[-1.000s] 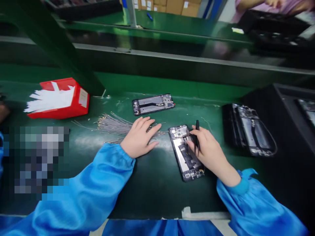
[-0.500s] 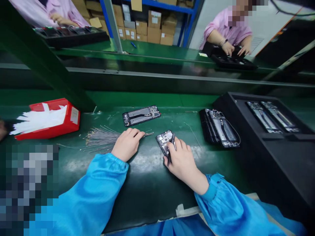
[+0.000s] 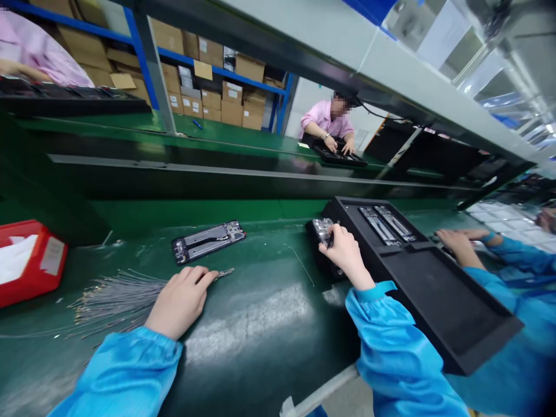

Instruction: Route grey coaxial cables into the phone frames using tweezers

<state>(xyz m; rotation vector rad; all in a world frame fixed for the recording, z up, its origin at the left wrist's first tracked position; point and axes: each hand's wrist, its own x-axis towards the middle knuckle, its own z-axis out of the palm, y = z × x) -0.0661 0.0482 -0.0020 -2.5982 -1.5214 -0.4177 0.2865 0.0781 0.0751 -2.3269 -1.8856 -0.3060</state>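
Observation:
My left hand (image 3: 180, 301) is closed round a bundle of thin grey cables (image 3: 124, 295). Their tips poke out beyond its fingers, and the loose ends fan out to the left. Just above that hand, an open phone chassis (image 3: 208, 240) with a circuit board lies flat on the green bench. Over at the right, my right hand (image 3: 345, 252) grips another phone chassis (image 3: 321, 229) at the stack beside the black tray. Dark tweezers (image 3: 330, 236) show in part between its fingers. The hand hides much of the chassis and the stack.
The black foam tray (image 3: 447, 301) holds two phone chassis (image 3: 386, 225). A red bin (image 3: 52, 260) with white strips stands at left. One loose cable (image 3: 299, 263) lies mid-bench. A co-worker's hands (image 3: 460, 240) are beyond the tray; another person (image 3: 330, 124) works across the bench.
My right hand has carried the phone chassis from mid-bench rightward to the stack beside the tray. My left hand stays on the cables. The view has turned right, bringing a co-worker's hands into sight.

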